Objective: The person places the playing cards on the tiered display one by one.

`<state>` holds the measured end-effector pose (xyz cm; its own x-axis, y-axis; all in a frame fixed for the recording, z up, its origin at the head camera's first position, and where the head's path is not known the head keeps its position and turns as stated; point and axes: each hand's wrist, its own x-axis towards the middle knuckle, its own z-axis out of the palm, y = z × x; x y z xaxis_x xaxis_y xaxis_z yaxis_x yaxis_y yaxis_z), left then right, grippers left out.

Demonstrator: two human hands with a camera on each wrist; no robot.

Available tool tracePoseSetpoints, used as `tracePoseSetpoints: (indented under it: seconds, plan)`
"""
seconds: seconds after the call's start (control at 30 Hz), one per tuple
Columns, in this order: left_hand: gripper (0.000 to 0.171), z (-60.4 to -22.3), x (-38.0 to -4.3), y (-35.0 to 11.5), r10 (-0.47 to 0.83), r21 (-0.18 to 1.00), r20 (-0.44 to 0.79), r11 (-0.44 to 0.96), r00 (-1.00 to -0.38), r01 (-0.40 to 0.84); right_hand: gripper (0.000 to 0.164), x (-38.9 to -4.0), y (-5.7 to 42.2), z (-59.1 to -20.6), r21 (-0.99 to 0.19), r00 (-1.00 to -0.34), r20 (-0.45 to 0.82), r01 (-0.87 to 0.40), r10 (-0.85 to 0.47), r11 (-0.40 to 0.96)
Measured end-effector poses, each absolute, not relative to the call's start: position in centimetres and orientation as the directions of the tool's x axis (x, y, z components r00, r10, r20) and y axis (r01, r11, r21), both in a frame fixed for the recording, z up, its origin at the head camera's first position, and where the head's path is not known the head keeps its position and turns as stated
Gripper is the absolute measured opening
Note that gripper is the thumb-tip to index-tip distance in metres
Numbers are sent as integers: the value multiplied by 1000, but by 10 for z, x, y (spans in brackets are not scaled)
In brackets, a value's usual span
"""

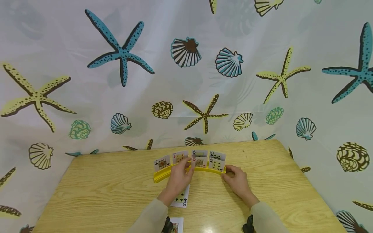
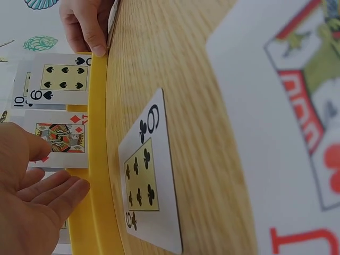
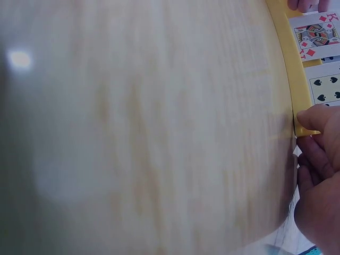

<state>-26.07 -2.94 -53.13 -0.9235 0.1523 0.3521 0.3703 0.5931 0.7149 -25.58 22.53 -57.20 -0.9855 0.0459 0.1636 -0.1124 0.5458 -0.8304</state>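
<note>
A curved yellow card holder (image 1: 163, 174) stands on the table with several playing cards upright in it. My left hand (image 1: 180, 176) pinches the left edge of the king of diamonds (image 2: 69, 135), thumb over its face, its other fingers stretched out beside it. The king's lower edge sits at the holder's groove, in front of an ace (image 1: 199, 152). At the holder's right end, my right hand (image 1: 237, 181) grips the yellow plastic between thumb and fingers. Just beside that hand is the six of spades (image 1: 216, 164), with a ten (image 1: 220, 155) behind it.
Further left in the holder stand a seven of diamonds (image 1: 178, 157) and a face card (image 1: 161, 163). The six of clubs (image 2: 141, 178) lies face up on the wooden table (image 1: 110, 187), under my left forearm. A red jack (image 2: 255, 133) lies nearer me. A patterned cloth (image 1: 140, 106) hangs behind.
</note>
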Motion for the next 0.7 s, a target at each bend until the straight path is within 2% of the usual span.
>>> tracePoseSetpoints:
  seconds: [0.37,0.53,0.7]
  plan:
    - [37,-536,-247,-46,188,703,295,621,-937,346,39,-256,225,-573,-833,-986,163,-115,42,541]
    - [32,-535,-237,-58,223,665,258,665,-940,340,40,-256,225,-575,-832,-984,172,-118,49,543]
    - [35,-539,-228,-71,316,577,242,714,-917,398,40,-255,225,-576,-834,-985,167,-112,53,541]
